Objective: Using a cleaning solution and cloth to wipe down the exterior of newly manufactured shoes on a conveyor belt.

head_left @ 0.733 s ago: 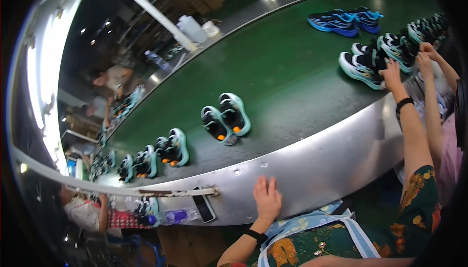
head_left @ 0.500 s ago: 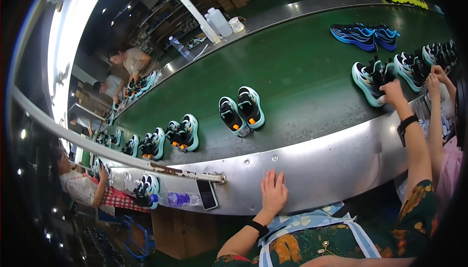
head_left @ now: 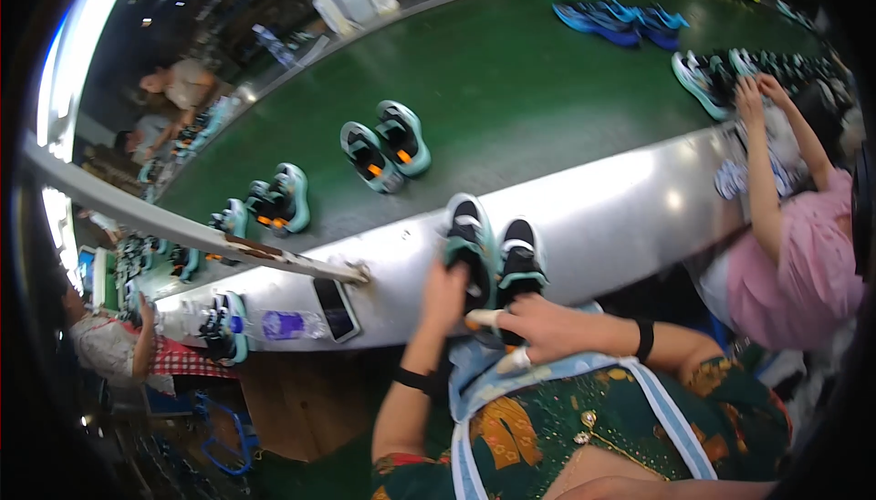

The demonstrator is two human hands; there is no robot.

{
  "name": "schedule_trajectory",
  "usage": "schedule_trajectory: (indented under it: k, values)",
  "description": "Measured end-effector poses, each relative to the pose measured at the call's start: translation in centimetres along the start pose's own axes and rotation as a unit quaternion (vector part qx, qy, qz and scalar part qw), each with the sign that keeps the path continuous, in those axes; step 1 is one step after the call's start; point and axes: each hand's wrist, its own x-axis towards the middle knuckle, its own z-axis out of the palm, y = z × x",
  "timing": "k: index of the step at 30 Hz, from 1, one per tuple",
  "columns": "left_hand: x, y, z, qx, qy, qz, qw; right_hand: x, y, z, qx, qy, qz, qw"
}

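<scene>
Fingers of the left hand curl, blurred, at the left black-and-mint shoe, lower centre; those of the right hand bend, partly spread, at the heel of the right shoe. How firmly either closes, I cannot tell. Around them: metal ledge, phone lower left, green belt above

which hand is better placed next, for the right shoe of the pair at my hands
Probably the right hand: it is at the near end of the right shoe, while the left hand is at the left shoe.
</scene>
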Motion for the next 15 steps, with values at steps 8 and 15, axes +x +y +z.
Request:
schedule_trajectory:
  k: [8,15]
  values:
    - [-10.4,7.4,0.6,0.068,0.079,0.181,0.978,-2.5,1.1,-10.8,0.172,0.096,0.140,0.970]
    - [-8.4,3.6,4.4,0.191,0.070,0.313,0.928,1.5,3.9,-8.5,0.097,-0.036,0.129,0.986]
